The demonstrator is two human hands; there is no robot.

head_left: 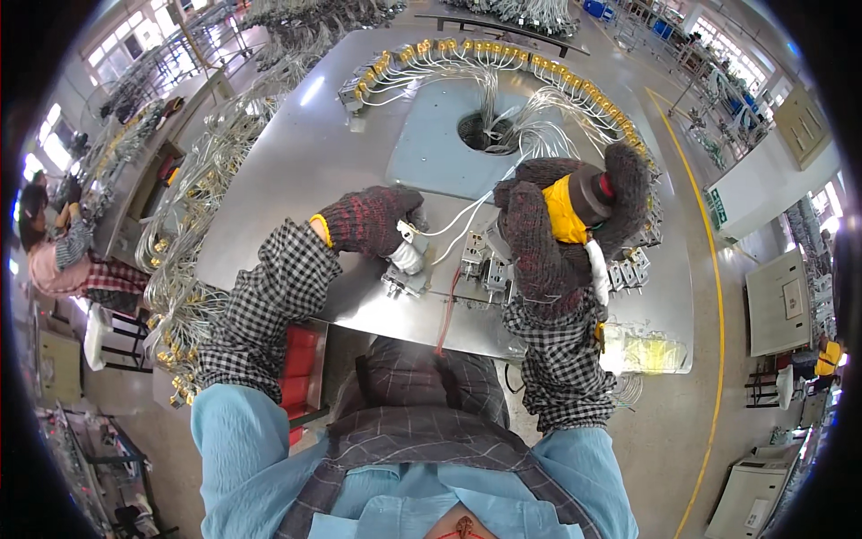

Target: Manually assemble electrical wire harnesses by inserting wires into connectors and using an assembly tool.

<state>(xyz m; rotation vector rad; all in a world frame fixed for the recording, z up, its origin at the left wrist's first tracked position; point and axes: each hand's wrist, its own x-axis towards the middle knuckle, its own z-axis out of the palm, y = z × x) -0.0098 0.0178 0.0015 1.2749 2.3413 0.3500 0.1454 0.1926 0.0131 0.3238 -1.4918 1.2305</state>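
Observation:
My left hand [370, 221], in a dark knit glove, is closed at the left of the work, its fingertips on a small metal connector block [406, 232] with white wires [462, 214]. Just below that block stands a white-wrapped cylindrical piece [409, 259] on a metal base. My right hand [539, 235], gloved alike, wraps round a dark cylindrical tool [590, 198] with yellow wrapping and a red tip. A white-wrapped part [597, 267] runs down beside the right wrist. Between the hands sit several metal blocks [488, 268]; the right hand partly hides them.
A curved row of yellow-topped connectors [480, 47] lines the far side of the metal table [296, 171]. Their wires drop into a round hole [485, 132]. At the right front lies a clear yellowish box [651, 349]. Wire bundles [211, 193] hang left; a person [76, 238] sits beyond.

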